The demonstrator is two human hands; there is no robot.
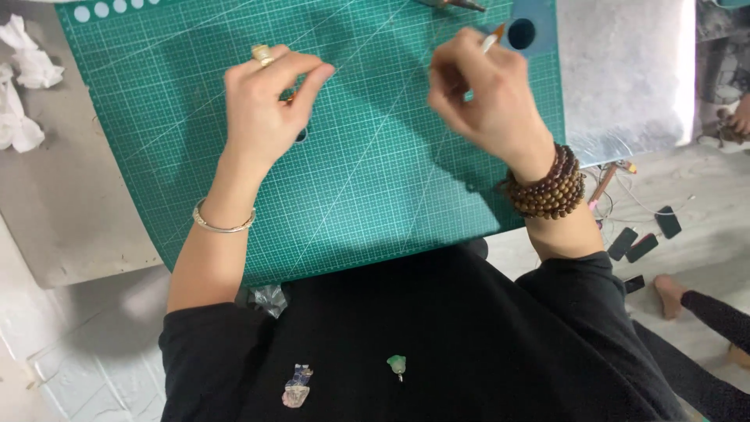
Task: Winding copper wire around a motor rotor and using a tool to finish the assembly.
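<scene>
My left hand (266,105) is over the green cutting mat (367,180). The fingers (316,78) of this hand are pinched shut on a tiny thing, and I see only a bit of orange peeking out by my thumb. It is too small to tell what it is. Just under that hand a small dark piece (301,135) lies on the mat.

My right hand (488,98) is up near the top of the mat. Its fingers are closed around a thin brush (494,37) with a pale tip. The tip points up toward a blue block with a round hole (522,33).

The mat lies on a grey bench (70,211). Some crumpled white tissues (19,86) sit at the far left. Brown beads (551,187) wrap my right wrist, and a silver bangle (223,223) sits on my left one. Two little pieces, a green one (398,363) and a pale one (297,385), rest on my black lap.

I think the tiny thing could slip out if I loosen my pinch, and it could roll off the mat. The bits on my lap could fall to the floor if I move my legs. The wet brush could also touch my sleeve.
</scene>
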